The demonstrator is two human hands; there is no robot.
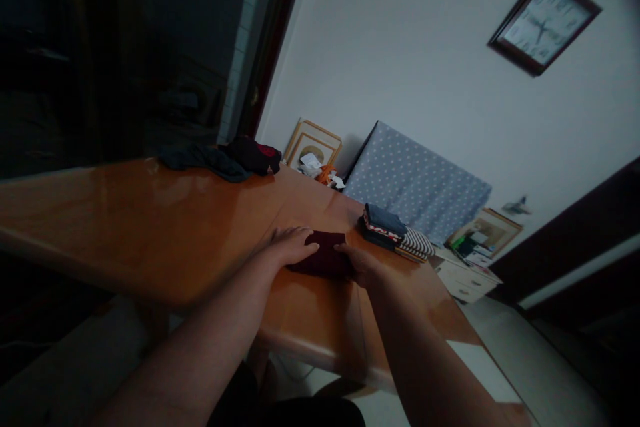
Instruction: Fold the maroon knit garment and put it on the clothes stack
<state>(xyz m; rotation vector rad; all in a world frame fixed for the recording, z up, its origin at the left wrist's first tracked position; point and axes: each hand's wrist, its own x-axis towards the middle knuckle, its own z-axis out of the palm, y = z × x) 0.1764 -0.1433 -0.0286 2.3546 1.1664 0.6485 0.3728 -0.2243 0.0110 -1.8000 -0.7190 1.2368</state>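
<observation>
A dark maroon garment (326,257), folded into a small rectangle, lies on the wooden table in front of me. My left hand (293,247) grips its left end, the thumb on top and the fingers along the far side. At the right end my right hand (361,264) holds it with the thumb on the cloth; the other fingers are mostly hidden. Just beyond my right hand is a stack of folded clothes (385,221), dark blue on top, beside a folded striped garment (416,243).
The wooden table (210,227) spans the view. Rumpled dark clothes (240,159) lie at its far left. Behind it stand a framed picture (313,140), a dotted grey-blue cover (415,173) and a white drawer cabinet (463,277). A white sheet (483,370) lies near the right edge.
</observation>
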